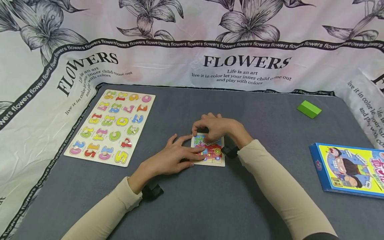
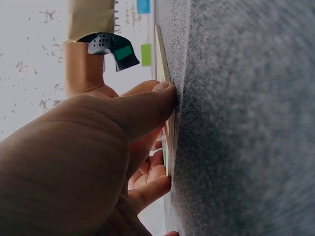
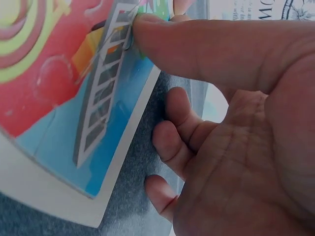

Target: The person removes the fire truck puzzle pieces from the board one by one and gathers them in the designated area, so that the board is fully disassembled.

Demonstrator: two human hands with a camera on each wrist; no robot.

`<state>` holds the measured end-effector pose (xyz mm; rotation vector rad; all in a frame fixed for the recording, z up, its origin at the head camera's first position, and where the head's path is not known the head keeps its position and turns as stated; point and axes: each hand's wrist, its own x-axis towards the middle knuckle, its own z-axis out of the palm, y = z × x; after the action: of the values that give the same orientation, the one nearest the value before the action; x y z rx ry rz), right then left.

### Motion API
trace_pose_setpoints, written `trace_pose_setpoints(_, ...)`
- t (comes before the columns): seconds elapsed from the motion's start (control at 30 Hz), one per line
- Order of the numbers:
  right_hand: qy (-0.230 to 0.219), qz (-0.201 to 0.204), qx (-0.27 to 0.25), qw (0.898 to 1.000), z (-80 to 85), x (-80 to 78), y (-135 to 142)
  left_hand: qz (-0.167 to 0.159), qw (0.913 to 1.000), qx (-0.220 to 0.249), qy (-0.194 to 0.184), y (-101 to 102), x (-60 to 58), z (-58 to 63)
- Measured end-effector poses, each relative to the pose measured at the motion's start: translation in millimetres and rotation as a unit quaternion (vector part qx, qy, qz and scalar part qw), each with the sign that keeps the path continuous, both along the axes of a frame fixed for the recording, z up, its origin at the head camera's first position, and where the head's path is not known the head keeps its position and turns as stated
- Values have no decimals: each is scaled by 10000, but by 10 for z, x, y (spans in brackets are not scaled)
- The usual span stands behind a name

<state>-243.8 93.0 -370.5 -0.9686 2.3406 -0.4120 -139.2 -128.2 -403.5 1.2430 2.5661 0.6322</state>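
Observation:
A small jigsaw puzzle (image 1: 214, 160) with a red vehicle and a grey ladder lies on the table in front of me. My left hand (image 1: 171, 159) rests along its left side, the fingers stretched across the picture. In the left wrist view, the left thumb (image 2: 155, 101) touches the edge of the thin board. My right hand (image 1: 217, 127) is over the top of the puzzle. Its thumb (image 3: 162, 37) presses on the picture beside the top of the ladder (image 3: 106, 83), and the index finger bends down to the top left corner. The other right fingers curl beyond the board's edge.
A number board (image 1: 109, 128) with colourful knobbed digits lies at the left. A green block (image 1: 309, 109) sits at the back right, and a blue and yellow box (image 1: 351, 170) lies nearer on the right. Behind the grey table (image 1: 186, 206) hangs a flower-printed cloth (image 1: 168, 66).

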Motion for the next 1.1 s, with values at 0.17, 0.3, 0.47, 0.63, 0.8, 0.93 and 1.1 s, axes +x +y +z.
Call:
trace_pose_setpoints(0.17, -24, 51, 95, 9999, 14, -19, -24, -8, 10000, 13, 32, -5, 4, -2)
trace_pose_setpoints(0.3, -25, 113, 93, 9999, 31, -18, -27, -4, 10000, -3, 47, -3, 7, 4)
trace_pose_setpoints(0.47, -69, 163, 40, 9998, 11, -32, -15, -20, 10000, -5, 87, -1, 14, 16)
trace_pose_setpoints(0.63, -142, 177, -161, 9996, -18, -34, 19, -14, 10000, -9, 94, -3, 10, 10)
trace_pose_setpoints(0.8, -181, 144, -335, 9992, -41, -32, 36, 1, 10000, -22, 79, -7, 10, 7)
trace_pose_setpoints(0.93, -178, 145, -329, 9992, -37, -32, 29, -13, 10000, -1, 82, -7, 10, 11)
trace_pose_setpoints(1.1, -104, 183, -272, 9994, -11, -18, 19, -10, 10000, -3, 59, -6, 3, 0)
